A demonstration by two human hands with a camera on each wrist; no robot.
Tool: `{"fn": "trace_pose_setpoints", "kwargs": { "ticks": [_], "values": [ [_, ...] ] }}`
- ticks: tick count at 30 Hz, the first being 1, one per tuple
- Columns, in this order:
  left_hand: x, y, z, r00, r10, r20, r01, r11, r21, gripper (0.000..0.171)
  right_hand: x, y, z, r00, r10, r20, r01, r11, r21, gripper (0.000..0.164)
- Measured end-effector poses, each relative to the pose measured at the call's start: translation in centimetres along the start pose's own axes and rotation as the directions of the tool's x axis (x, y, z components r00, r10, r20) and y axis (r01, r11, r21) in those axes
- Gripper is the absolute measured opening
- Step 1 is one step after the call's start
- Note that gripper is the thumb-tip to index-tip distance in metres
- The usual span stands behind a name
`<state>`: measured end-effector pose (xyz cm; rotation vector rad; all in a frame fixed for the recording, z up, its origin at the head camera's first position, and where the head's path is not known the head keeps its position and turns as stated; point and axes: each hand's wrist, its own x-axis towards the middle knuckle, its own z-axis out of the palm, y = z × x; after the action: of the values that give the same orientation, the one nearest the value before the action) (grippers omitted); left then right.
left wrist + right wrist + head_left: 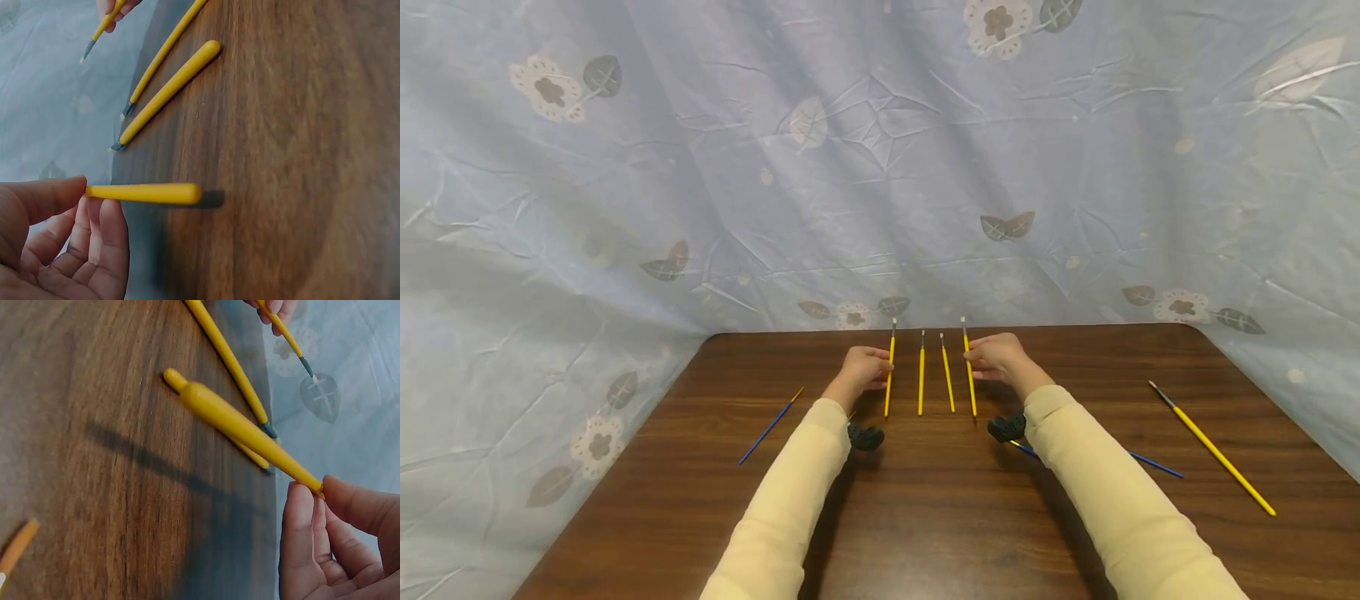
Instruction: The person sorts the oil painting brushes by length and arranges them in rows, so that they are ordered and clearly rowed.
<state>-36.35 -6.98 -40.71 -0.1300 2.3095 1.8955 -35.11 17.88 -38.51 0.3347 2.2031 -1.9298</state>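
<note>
My left hand (867, 367) pinches a yellow paintbrush (888, 396) between thumb and fingers, bristles toward the back. In the left wrist view its handle (147, 193) casts a shadow on the wood beside its rounded end. Opposite, my right hand (1000, 355) pinches another yellow paintbrush (972, 396), also bristles away from me. The right wrist view shows this handle (244, 434) raised, its shadow well apart from it. Between the hands, two shorter yellow paintbrushes (921, 379) (947, 377) lie side by side on the table, handle ends toward me.
A thin blue paintbrush (771, 428) lies at the left of the brown table (910, 517). Another blue one (1157, 465) is partly hidden under the right sleeve (1097, 475). A long yellow paintbrush (1217, 452) lies far right. Behind the table hangs a flowered curtain (887, 208).
</note>
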Motion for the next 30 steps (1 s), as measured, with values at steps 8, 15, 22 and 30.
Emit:
{"fn": "trace_pose_setpoints", "kwargs": {
  "ticks": [8,15,22,30],
  "values": [
    [0.6,-0.3,0.5,0.999,-0.002,-0.035,0.005,0.996,0.091,0.026,1.1,0.5,0.1,0.999,0.016,-0.030,-0.017,1.000,-0.013,0.042],
    [0.9,-0.5,0.6,0.999,0.024,-0.036,-0.020,0.991,0.129,0.027,1.8,0.9,0.1,0.999,0.019,-0.050,-0.021,0.999,-0.033,0.038],
    [1.3,-0.7,0.6,0.999,0.015,-0.044,-0.009,0.992,0.123,0.024,2.0,0.9,0.0,0.999,0.022,-0.046,-0.024,0.999,-0.040,0.037],
    [1.8,-0.7,0.5,0.998,-0.009,-0.056,0.019,0.986,0.168,0.025,2.2,1.0,0.3,0.998,0.023,-0.052,-0.026,0.999,-0.043,0.041]
  ]
}}
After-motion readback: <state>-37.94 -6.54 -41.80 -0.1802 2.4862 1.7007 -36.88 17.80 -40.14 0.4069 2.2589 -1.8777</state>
